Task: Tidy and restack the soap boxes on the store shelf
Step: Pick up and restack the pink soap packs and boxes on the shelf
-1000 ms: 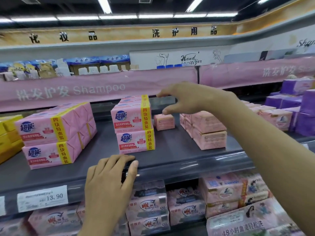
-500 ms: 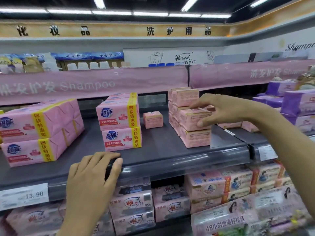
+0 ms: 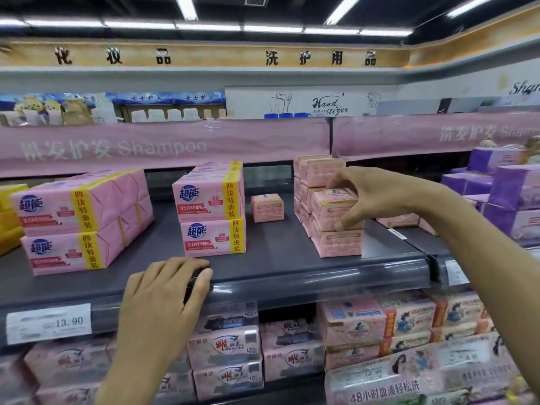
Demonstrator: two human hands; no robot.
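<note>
Gripped between the thumb and fingers of the right hand (image 3: 377, 197) is the top front pink soap box (image 3: 333, 209) of a stack (image 3: 318, 171) at the right of the grey shelf (image 3: 292, 273). The fingers are curled over its top and the thumb is pressed at its lower front corner, where it sits on the bottom box (image 3: 340, 244). More boxes of the same kind are piled behind, higher toward the back. The left hand (image 3: 163, 296) is laid on the shelf's front edge, its fingers loosely bent over the lip, with nothing held. A single pink box (image 3: 267, 207) is seen standing alone toward the back, between the stack and two four-bar packs (image 3: 211, 214) piled one on the other. Further left, two larger pink packs (image 3: 76, 223) are stacked at an angle. A price tag (image 3: 48, 323) reading 13.90 is fixed to the edge below them. Purple packs (image 3: 511, 194) are stacked at the far right.
</note>
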